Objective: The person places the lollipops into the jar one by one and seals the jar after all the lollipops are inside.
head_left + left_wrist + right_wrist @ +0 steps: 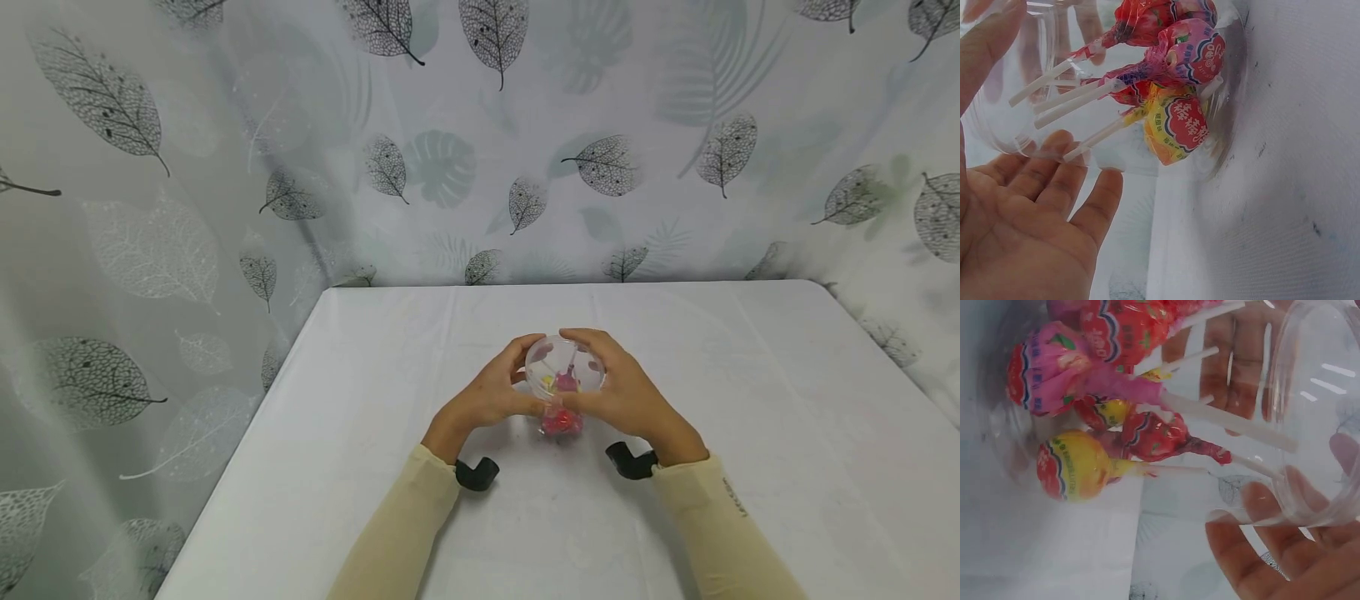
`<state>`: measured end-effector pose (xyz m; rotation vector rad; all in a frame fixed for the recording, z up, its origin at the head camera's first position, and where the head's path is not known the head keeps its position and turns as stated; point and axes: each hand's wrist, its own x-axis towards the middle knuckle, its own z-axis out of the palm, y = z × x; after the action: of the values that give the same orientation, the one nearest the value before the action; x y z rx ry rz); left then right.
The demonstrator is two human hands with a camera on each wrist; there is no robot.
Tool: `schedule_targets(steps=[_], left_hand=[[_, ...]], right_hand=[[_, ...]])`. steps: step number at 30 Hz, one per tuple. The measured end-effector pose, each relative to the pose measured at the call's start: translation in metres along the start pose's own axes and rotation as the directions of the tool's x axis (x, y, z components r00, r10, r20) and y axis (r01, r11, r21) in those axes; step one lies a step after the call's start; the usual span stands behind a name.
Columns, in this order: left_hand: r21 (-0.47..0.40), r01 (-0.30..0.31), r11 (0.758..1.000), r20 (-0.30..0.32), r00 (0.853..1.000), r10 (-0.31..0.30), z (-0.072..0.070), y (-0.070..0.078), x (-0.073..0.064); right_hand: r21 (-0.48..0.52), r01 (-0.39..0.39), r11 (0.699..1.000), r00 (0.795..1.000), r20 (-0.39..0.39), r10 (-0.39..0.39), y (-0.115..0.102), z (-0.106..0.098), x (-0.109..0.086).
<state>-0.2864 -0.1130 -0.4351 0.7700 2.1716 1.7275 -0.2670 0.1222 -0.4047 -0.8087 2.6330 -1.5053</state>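
Observation:
A clear plastic jar (pixel 553 353) stands upright on the white table, its round top facing up. Inside it are several wrapped lollipops, among them a yellow one (pixel 1179 128), a pink one (pixel 1194 56) and a red one (pixel 1125 331). Their heads lie towards the base and the white sticks point up. My left hand (pixel 495 387) holds the jar's left side near the top, fingers behind and thumb in front. From the other side my right hand (pixel 628 387) grips it the same way, fingertips (pixel 1229 528) around the upper rim.
The white table (pixel 390 358) runs back to a leaf-patterned curtain (pixel 442 225), which also hangs along the left and right sides. A black bent piece (pixel 477 474) sits at the left wrist and another black piece (pixel 631 462) at the right.

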Motion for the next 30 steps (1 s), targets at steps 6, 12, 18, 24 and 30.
schedule_targets(steps=[6,12,18,24,30], left_hand=[[0.011,0.017,1.0,0.005,1.0,-0.017,0.001,0.0,0.0],[0.014,0.007,1.0,0.026,1.0,-0.007,0.002,0.0,0.002],[0.026,-0.002,1.0,0.038,0.999,0.001,0.002,-0.002,0.004],[0.069,0.039,0.997,0.016,0.999,-0.04,0.003,-0.006,0.002],[0.171,0.098,0.981,0.021,0.995,-0.103,0.001,-0.009,0.002]], right_hand=[[-0.016,-0.013,1.0,1.0,-0.007,0.013,0.001,0.001,0.0],[-0.073,-0.071,0.995,0.997,0.003,0.072,-0.003,-0.001,-0.004],[-0.127,-0.061,0.99,0.998,-0.03,0.058,0.0,0.002,-0.006],[-0.175,-0.013,0.985,0.999,-0.047,0.005,0.008,0.01,-0.007],[-0.225,-0.046,0.973,0.999,0.011,0.05,0.015,0.012,-0.007]])
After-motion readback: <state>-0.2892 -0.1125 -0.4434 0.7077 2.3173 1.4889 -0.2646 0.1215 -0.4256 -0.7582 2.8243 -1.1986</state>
